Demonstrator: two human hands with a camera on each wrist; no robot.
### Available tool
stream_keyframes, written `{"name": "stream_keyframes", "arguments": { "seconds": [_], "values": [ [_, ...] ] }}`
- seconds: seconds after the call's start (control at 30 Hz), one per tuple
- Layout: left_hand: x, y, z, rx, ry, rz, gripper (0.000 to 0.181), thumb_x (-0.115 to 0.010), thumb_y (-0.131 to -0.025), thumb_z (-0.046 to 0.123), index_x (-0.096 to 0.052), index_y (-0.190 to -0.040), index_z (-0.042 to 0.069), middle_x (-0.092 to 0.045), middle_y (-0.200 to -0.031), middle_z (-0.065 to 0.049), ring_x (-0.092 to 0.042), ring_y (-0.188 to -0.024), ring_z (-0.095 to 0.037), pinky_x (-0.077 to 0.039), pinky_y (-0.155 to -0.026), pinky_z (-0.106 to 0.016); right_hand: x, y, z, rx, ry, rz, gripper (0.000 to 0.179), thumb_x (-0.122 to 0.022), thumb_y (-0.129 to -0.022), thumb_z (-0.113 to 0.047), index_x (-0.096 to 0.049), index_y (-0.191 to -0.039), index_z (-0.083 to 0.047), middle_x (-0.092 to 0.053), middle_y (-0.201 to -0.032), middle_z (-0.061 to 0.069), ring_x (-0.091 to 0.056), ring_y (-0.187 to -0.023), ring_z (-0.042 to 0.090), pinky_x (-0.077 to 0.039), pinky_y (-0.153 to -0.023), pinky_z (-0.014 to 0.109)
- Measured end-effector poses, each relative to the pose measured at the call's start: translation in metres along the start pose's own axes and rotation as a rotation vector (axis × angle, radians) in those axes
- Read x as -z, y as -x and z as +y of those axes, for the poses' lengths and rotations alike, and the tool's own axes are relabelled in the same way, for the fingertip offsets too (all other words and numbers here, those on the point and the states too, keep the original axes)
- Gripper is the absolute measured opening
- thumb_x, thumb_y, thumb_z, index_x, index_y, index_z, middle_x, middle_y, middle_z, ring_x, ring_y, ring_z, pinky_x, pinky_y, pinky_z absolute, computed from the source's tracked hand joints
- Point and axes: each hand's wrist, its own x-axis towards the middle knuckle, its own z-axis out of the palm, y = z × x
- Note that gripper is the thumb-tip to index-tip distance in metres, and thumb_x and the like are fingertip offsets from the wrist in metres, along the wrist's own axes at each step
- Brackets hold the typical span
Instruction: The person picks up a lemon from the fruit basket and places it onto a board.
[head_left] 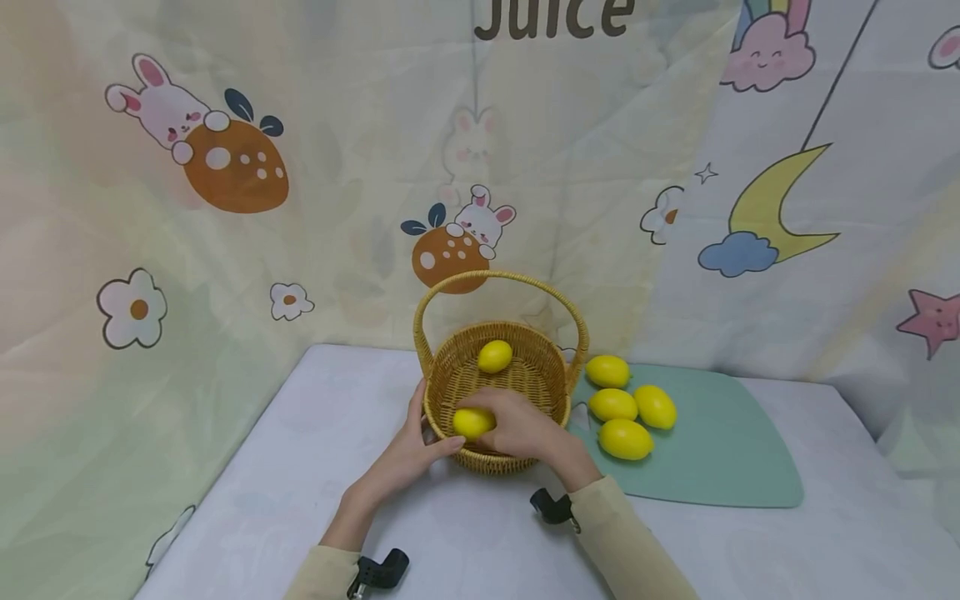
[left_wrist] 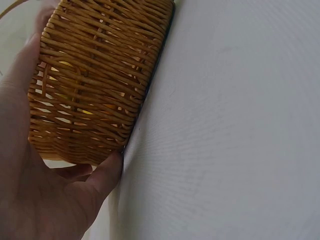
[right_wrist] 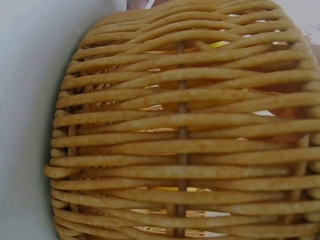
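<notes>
Pinching a lemon (head_left: 472, 423) in the right hand (head_left: 516, 423), inside the basket (head_left: 542, 375) by its near rim (head_left: 487, 459); clasping its side with the left hand (head_left: 411, 446). Beyond the grip, has free room and another lemon (head_left: 495, 356).

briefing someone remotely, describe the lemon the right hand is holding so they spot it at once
On the white table, find the wicker basket with the arched handle. Inside it, near the front left, the right hand grips a yellow lemon. Unlike the lemon farther back and the four on the green mat, this one is held.
</notes>
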Motion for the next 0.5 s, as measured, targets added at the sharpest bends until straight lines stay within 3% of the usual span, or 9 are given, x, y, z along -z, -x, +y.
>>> {"name": "stream_keyframes", "arguments": {
  "seconds": [0.2, 0.37, 0.5],
  "values": [
    [0.000, 0.001, 0.001, 0.008, -0.002, 0.004, 0.113, -0.077, -0.082, 0.051, 0.012, -0.151, 0.053, -0.006, -0.167, 0.006, -0.017, -0.154, -0.026, -0.020, -0.121, -0.059, 0.006, 0.004, -0.003, 0.032, -0.016, 0.049, 0.051, -0.073, -0.084, -0.007, -0.064, -0.132, -0.021, -0.062, -0.135, -0.003, -0.056, -0.126, 0.018, -0.050, -0.101, 0.042],
    [0.000, 0.001, 0.002, 0.018, -0.011, 0.007, 0.112, -0.077, -0.083, 0.049, 0.012, -0.150, 0.056, -0.007, -0.167, 0.007, -0.016, -0.154, -0.025, -0.018, -0.121, -0.061, 0.021, 0.014, -0.007, 0.025, -0.043, 0.116, 0.053, -0.076, -0.083, -0.006, -0.064, -0.132, -0.021, -0.061, -0.137, -0.004, -0.056, -0.127, 0.019, -0.047, -0.106, 0.045],
    [0.000, 0.001, 0.001, 0.020, -0.015, 0.010, 0.112, -0.077, -0.084, 0.045, 0.012, -0.151, 0.053, -0.008, -0.168, 0.004, -0.016, -0.154, -0.027, -0.017, -0.120, -0.063, 0.035, 0.024, -0.007, 0.025, -0.045, 0.165, 0.053, -0.078, -0.081, -0.006, -0.063, -0.130, -0.022, -0.061, -0.135, -0.006, -0.058, -0.121, 0.016, -0.049, -0.103, 0.043]
  ]
}}
